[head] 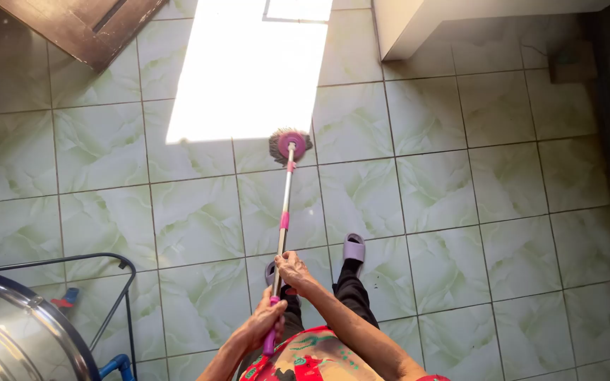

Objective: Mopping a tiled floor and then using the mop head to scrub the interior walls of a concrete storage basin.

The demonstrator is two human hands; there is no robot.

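Mop point(285, 204) gripped in both fists, left hand point(264, 323) wrapped around the purple end of the pole, right hand point(294, 271) closed on it just beyond. Long axis running almost straight away, round head point(290, 145) resting far out on green tiled floor point(446, 212), at the sunlit patch's near edge, nearer the right hand

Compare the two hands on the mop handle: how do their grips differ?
The right hand grips higher, on the metal part of the mop handle; the left hand grips lower, near the purple end. The right hand sits farther from the body, the left hand close to the red shirt. Both have fingers wrapped around the handle.
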